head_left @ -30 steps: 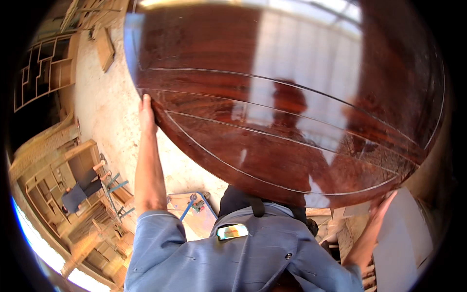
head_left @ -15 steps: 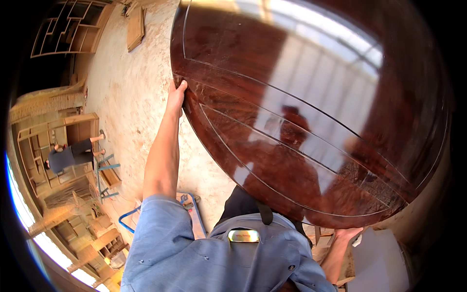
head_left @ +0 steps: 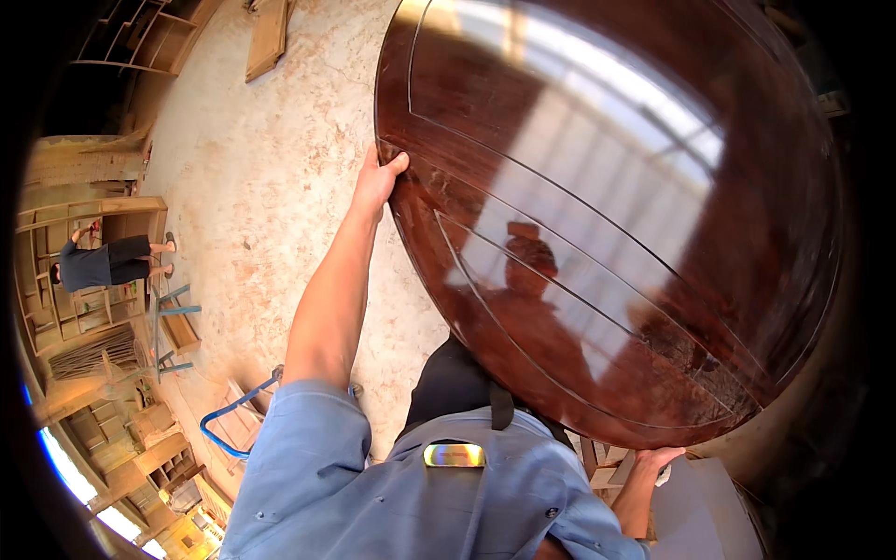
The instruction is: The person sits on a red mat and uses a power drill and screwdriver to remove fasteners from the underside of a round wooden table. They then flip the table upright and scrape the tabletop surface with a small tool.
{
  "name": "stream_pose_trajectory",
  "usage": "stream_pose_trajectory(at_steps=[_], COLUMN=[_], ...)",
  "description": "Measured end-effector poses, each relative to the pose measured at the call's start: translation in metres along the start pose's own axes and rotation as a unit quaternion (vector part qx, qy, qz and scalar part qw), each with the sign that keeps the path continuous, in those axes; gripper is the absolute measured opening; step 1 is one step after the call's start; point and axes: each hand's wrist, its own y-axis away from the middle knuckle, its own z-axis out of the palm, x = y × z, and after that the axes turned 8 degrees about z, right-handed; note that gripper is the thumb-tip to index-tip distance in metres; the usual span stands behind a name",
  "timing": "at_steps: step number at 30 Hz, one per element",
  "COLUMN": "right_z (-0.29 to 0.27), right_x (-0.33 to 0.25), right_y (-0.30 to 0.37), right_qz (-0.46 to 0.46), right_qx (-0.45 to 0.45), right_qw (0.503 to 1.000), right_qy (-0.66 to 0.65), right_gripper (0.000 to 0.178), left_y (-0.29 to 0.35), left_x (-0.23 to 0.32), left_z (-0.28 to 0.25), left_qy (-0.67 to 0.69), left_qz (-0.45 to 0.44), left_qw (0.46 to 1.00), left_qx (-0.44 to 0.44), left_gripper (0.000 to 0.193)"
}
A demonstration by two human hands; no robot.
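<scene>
A large round tabletop (head_left: 448,271) of glossy, dark red-brown wood, with thin inlaid lines, fills the upper right. Its polish mirrors a person's outline and bright roof light. My left hand (head_left: 380,177) is closed on the left rim, thumb on the top face and fingers hidden underneath. At the near edge, my right hand (head_left: 656,459) bears the tabletop from below; the rim covers its fingers. The near edge lies close to my waist, and the tabletop is held off the floor.
Far left, another person (head_left: 107,259) stands by an open wooden cabinet frame (head_left: 140,204). A blue sawhorse (head_left: 175,311) is nearby. A blue-handled cart (head_left: 224,411) stands left of me. Boards (head_left: 267,42) lie on the pale floor (head_left: 271,168). A grey surface (head_left: 695,509) is lower right.
The tabletop's left rim and my left hand have shifted right in the view, with more floor showing at left. Both hands keep their hold. The cart and the other person appear farther left.
</scene>
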Motion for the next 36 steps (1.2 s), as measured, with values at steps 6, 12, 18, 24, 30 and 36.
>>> stream_pose_trajectory(at_steps=[6,12,18,24,30,36], right_z=[0.046,0.034,0.084,0.007,-0.002,0.035], right_x=[0.085,0.159,0.128,0.177,0.166,0.137], right_y=[0.081,0.094,0.095,0.079,0.069,0.051], right_qz=[0.035,0.146,0.063,0.083,0.121,0.078], right_qx=[0.049,0.075,-0.002,0.090,0.171,-0.055], right_qw=[0.997,0.968,0.966,0.952,0.924,0.931], right_qy=[-0.041,-0.191,-0.250,-0.281,-0.319,-0.353], right_gripper=[0.090,0.092,0.070,0.094,0.085,0.075], left_y=[-0.019,-0.050,-0.052,-0.067,-0.001,0.169], left_x=[0.000,-0.011,-0.008,-0.007,0.005,0.018], left_z=[-0.016,-0.012,-0.005,-0.015,0.056,0.234], left_qy=[-0.013,-0.016,0.108,-0.272,-0.531,-0.479], left_qz=[-0.026,0.023,-0.058,-0.008,0.468,0.516], left_qw=[0.998,0.997,0.982,0.962,0.700,0.632], left_qx=[-0.060,-0.078,-0.142,-0.031,-0.097,-0.324], left_gripper=[0.053,0.066,0.066,0.076,0.065,0.071])
